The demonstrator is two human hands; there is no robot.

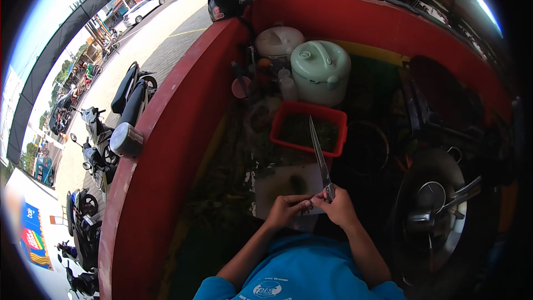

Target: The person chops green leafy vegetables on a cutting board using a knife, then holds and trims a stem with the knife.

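Note:
My right hand [340, 209] grips the handle of a long knife [320, 153] whose blade points up and away over the board. My left hand [286, 210] is closed beside it, fingertips touching the base of the blade near the handle. Both hands hover over the near edge of a pale cutting board [283, 183] with a small heap of chopped greens on it. Just beyond the board stands a red basket [280, 125] holding green leaves.
A green rice cooker [320, 69] and a white one [277, 40] stand at the back with small bottles. A wok and a lidded pan [436, 194] sit on the stove to the right. The red counter wall [166, 150] curves on the left, motorbikes parked outside.

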